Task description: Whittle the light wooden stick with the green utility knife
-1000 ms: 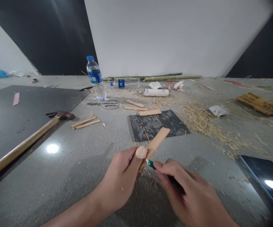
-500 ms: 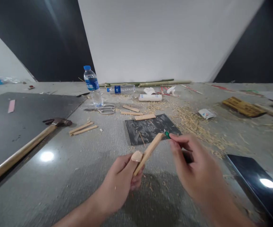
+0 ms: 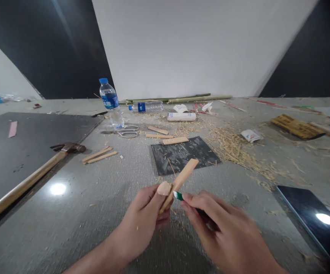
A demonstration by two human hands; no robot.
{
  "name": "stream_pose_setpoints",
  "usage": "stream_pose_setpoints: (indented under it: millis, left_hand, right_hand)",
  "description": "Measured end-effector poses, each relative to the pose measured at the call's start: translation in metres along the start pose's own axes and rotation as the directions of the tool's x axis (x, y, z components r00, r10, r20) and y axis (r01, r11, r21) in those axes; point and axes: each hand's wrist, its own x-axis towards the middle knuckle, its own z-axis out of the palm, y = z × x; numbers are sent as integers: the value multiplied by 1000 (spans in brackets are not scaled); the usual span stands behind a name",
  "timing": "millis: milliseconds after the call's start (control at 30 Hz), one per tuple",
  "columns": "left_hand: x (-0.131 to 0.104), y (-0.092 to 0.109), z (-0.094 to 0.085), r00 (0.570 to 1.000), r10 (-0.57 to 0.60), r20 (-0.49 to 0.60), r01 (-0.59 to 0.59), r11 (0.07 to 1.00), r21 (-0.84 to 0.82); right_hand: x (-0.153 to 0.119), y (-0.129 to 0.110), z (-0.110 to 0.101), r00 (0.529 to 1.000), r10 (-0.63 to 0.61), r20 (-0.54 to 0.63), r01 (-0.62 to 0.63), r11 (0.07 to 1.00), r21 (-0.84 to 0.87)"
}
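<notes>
Whittling strokes show in the change: half a second ago the right hand (image 3: pixel 224 232) had its green-handled knife (image 3: pixel 178 195) out at the far tip of the bamboo slat (image 3: pixel 182 178); now it is drawn back to the slat's near end, just beside the left thumb, which I judge to be the start of another pass. Left hand (image 3: pixel 144 217) fingers are clamped around the slat's lower end, slanting it toward one o'clock. Right fingers are closed on the knife. Pale, flat, smooth-faced slat; fibrous straw-coloured shavings (image 3: pixel 239 150) at one o'clock; matte black mat (image 3: pixel 183 154) at twelve; wooden-handled hammer (image 3: pixel 30 179) at ten.
</notes>
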Motion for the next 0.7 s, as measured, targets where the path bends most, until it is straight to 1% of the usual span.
stream_pose_setpoints:
  millis: [100, 200, 267, 333, 367, 400, 433, 500, 533, 600, 633, 700]
  left_hand:
    - [0, -1, -2, 1000, -6, -5, 6, 1000, 3]
    - [0, -1, -2, 1000, -9, 4, 9, 1000, 11]
    - [0, -1, -1, 1000, -21, 6, 21, 1000, 4]
    - [-2, -2, 1, 1000, -26, -11, 26, 1000, -4]
    - [-3, -2, 2, 999, -30, -13, 30, 1000, -2]
    - [-4, -3, 3, 999, -37, -8, 37, 999, 6]
    - [-6, -3, 4, 999, -43, 3, 43, 999, 17]
    - [-7, -3, 6, 998, -54, 24, 53, 998, 27]
    - [-7, -2, 6, 998, -54, 21, 53, 998, 22]
    - [-5, -1, 5, 999, -40, -4, 40, 999, 12]
    - [-4, -1, 4, 999, -37, -14, 37, 999, 6]
    - [-2, -1, 2, 999, -39, -13, 39, 999, -5]
  right_hand:
    - [-2, -4, 0, 1000, 7, 10, -7, 1000, 24]
    - [-4, -6, 2, 1000, -1, 9, 1, 1000, 7]
    - [-2, 3, 0, 1000, 4, 18, -3, 1000, -14]
    - [5, 21, -6, 996, 90, -14, -91, 995, -28]
    - [11, 32, -11, 973, 210, -94, -215, 975, -48]
    - [16, 43, -17, 933, 306, -189, -320, 946, -47]
    - [22, 52, -23, 899, 353, -258, -376, 926, -44]
    - [31, 60, -31, 865, 384, -323, -416, 909, -34]
    - [34, 57, -33, 860, 381, -340, -412, 911, -19]
    - [34, 43, -32, 871, 352, -343, -369, 929, 17]
    - [31, 33, -29, 886, 321, -335, -331, 943, 29]
    - [24, 16, -23, 933, 223, -282, -225, 974, 24]
